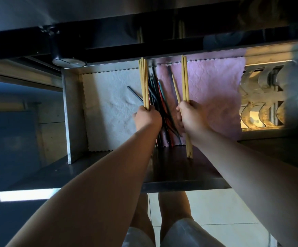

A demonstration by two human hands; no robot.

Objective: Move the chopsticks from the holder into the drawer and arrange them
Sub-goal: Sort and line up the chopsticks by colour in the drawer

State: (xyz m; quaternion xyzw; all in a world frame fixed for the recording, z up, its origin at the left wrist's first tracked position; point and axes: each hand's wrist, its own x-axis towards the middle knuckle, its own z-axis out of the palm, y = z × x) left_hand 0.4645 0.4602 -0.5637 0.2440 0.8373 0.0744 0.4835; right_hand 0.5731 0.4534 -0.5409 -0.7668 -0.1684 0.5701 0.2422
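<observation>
Left hand (147, 117): gripping wooden bundle (143, 82).
Right hand (191, 116): gripping wooden chopsticks (185, 77).
Dark chopsticks (155, 94): lying between, in drawer (73, 113).

One drawer (71, 113), one white cloth (109, 107), one pink cloth (215, 90).

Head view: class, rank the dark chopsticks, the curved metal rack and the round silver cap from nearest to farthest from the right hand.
1. dark chopsticks: just left of the right hand, in the drawer.
2. curved metal rack: off to the right.
3. round silver cap: far upper left, under the counter edge.
</observation>
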